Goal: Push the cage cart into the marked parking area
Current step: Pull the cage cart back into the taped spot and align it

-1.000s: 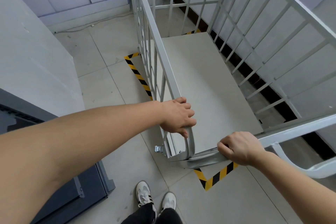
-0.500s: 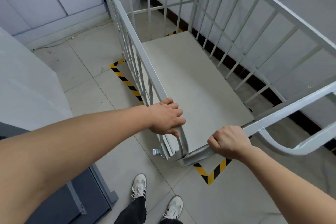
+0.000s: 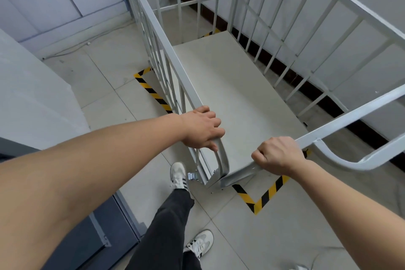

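The white cage cart (image 3: 238, 85) stands close along the wall (image 3: 350, 35) on the right, its grey flat deck bare and its barred sides rising on both flanks. The left hand (image 3: 202, 130) is wrapped over the near end of the left top rail, just where the bar bends downward, fingers (image 3: 213, 119) curled across the top of it and thumb underneath. The right hand (image 3: 278, 155) is closed in a fist around the near cross rail, knuckles up, a little way in from the corner where the two rails meet. Yellow-and-black hazard tape (image 3: 263, 196) marks the parking area on the tiled floor (image 3: 105, 76): one corner angle lies just below the cart's near corner, a diagonal strip (image 3: 152, 92) runs along the cart's left side and disappears under the bars, and a small piece shows beyond the far end of the deck. So the cart sits mostly within the taped outline, with its near corner just about over the nearest tape angle. A metal caster bracket (image 3: 192, 176) shows at the bottom of the near left corner, right beside the person's forward white shoe (image 3: 178, 175), which has dark stripes; the other shoe (image 3: 200, 242) is further back. A dark grey cabinet (image 3: 83, 243) stands at the left. I can read no writing or brand anywhere.
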{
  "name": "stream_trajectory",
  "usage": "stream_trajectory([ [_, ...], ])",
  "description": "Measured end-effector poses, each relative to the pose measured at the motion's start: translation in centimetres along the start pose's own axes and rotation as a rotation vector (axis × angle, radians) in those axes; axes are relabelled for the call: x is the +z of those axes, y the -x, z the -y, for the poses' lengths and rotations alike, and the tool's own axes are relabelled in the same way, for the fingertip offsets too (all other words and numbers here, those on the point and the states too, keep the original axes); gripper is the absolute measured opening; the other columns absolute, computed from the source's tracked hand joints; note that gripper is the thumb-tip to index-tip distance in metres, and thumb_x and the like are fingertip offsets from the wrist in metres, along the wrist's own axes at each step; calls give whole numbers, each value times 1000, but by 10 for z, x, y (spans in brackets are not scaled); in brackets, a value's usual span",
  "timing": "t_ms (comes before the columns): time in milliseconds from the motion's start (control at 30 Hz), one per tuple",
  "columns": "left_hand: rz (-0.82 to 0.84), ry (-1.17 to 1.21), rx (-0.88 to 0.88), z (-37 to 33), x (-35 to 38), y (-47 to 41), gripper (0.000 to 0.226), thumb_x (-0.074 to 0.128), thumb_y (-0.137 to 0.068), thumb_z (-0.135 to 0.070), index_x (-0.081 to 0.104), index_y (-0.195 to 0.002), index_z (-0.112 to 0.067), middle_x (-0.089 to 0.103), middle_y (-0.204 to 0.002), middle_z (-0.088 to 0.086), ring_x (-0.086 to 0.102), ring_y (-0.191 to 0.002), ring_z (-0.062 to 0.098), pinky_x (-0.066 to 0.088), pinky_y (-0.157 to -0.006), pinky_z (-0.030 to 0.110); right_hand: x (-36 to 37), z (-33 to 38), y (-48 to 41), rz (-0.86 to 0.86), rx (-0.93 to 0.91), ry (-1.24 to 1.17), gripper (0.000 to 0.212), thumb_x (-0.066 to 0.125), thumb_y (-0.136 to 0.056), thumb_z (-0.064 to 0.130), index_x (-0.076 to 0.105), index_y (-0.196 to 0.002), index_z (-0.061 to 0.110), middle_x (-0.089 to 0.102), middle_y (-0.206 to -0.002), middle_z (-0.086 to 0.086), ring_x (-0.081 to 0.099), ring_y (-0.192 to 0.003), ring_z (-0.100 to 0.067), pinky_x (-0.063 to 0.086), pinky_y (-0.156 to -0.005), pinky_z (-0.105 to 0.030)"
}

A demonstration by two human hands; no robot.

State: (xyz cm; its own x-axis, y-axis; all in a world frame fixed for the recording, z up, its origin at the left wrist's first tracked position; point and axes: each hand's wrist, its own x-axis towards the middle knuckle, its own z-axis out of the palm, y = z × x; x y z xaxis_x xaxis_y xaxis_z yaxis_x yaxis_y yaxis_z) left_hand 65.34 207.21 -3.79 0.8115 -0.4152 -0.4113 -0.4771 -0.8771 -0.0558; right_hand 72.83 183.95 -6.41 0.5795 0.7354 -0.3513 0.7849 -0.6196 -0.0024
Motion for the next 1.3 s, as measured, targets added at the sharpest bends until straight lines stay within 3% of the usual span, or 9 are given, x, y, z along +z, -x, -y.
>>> stream_trajectory([
  [567,-32,-31,73,5,1,-4,52,30,-95,-59,48,-119,-17,53,-112,6,45,-107,25,25,-104,41,1,-1,0,17,-30,57,43,8,-68,44,30,-53,10,32,-51,-10,22,-46,-19,21,-48,-32],
  [700,116,37,175,15,-9,-19,54,37,-91,-63,53,-116,-18,60,-106,4,52,-102,25,35,-94,39,-1,-1,0,21,-24,58,42,10,-68,43,27,-52,9,27,-49,-10,22,-46,-21,19,-47,-33],
  [800,290,127,154,20,-18,-34,55,36,-89,-67,59,-99,-18,59,-81,-2,55,-84,26,43,-77,36,-1,-1,0,-14,-29,55,41,15,-69,42,26,-50,8,21,-46,-10,19,-43,-22,17,-45,-33],
  [867,329,142,131,22,-20,-42,58,31,-91,-67,59,-82,-17,53,-67,-3,53,-76,26,38,-64,32,1,-2,0,-38,-28,60,42,20,-71,41,30,-50,7,21,-44,-11,19,-41,-24,15,-44,-32],
  [1000,180,104,161,29,-12,-47,69,30,-89,-69,60,-67,-12,54,-59,2,54,-66,28,34,-55,29,4,-3,0,-20,-7,77,44,30,-73,39,41,-47,5,39,-43,-17,27,-38,-26,25,-42,-32],
  [1100,44,96,169,28,-3,-45,69,29,-88,-71,56,-61,-13,49,-53,2,52,-61,28,35,-53,28,3,-2,1,-11,17,97,42,37,-71,37,40,-42,6,41,-39,-16,24,-35,-25,26,-37,-30],
  [1300,-22,114,162,27,1,-45,64,30,-89,-69,43,-55,-16,41,-52,-3,47,-63,28,34,-55,28,4,-4,0,-47,-14,119,44,39,-73,38,42,-41,7,43,-38,-11,31,-33,-26,24,-40,-27],
])
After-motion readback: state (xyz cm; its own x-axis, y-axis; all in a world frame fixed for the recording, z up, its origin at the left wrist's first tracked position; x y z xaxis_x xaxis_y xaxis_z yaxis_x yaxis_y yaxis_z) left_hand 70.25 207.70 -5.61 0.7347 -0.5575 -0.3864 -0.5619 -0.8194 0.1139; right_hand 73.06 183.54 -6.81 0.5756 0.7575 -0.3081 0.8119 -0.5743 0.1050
